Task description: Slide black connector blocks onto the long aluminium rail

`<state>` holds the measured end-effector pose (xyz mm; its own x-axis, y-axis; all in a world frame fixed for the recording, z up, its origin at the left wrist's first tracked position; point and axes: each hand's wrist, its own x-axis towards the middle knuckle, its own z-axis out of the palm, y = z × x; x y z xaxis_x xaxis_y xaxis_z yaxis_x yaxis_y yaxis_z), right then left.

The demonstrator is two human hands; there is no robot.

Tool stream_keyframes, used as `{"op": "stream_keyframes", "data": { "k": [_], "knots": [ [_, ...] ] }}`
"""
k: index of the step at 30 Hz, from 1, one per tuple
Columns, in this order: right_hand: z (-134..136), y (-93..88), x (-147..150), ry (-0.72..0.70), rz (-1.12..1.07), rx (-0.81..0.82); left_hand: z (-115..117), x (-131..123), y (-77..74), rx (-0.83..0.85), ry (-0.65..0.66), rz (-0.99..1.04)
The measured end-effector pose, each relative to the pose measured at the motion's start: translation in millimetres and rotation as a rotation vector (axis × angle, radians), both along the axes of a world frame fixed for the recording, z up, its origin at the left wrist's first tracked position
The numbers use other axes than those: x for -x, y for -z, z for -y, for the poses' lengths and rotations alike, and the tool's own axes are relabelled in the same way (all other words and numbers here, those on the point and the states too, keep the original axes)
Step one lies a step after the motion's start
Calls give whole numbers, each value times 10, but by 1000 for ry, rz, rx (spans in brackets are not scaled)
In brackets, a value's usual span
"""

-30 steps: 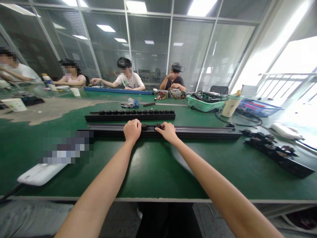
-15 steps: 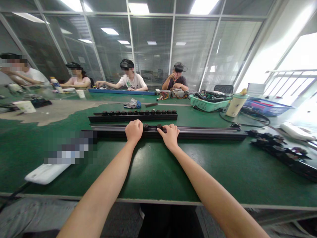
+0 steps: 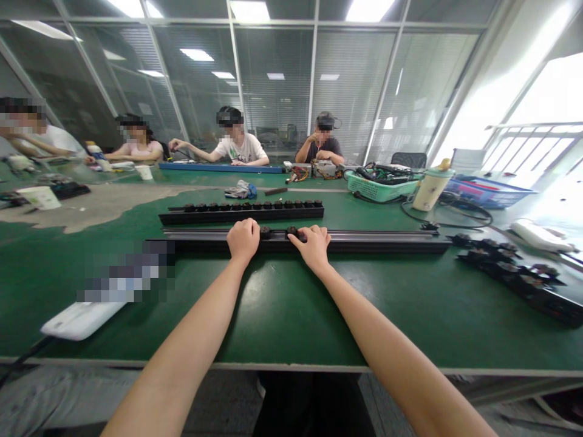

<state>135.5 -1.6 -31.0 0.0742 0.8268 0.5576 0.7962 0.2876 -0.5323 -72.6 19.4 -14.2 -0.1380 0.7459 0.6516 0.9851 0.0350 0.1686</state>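
A long black metal rail [image 3: 387, 244] lies crosswise on the green table in front of me. My left hand [image 3: 243, 241] is closed over its middle, fingers curled round the far side and out of sight. Just right of that hand, a small round-topped black part [image 3: 265, 232] sits in the rail. A second small black part [image 3: 291, 231] is at the thumb of my right hand [image 3: 314, 246], which is closed on it, the other fingers resting over the rail. Behind lies a shorter black rail [image 3: 204, 217] bearing a row of similar small parts.
A white power strip [image 3: 75, 321] lies at left, partly blurred out. More black parts [image 3: 514, 267] are spread at right. Farther back are a green basket [image 3: 376, 191] of cables, a cream bottle [image 3: 432, 189], a cloth [image 3: 241, 190] and several seated people across the table.
The whole view has shifted slightly. Both hands keep their places on the rail. Across the table, a person's outstretched hand has risen a little.
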Motion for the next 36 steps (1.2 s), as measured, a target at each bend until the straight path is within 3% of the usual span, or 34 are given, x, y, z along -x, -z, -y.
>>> {"op": "stream_keyframes", "data": {
  "k": [36],
  "knots": [
    [44, -50, 15, 87, 15, 5, 0, 10, -5, 9, 0, 13]
  ]
}}
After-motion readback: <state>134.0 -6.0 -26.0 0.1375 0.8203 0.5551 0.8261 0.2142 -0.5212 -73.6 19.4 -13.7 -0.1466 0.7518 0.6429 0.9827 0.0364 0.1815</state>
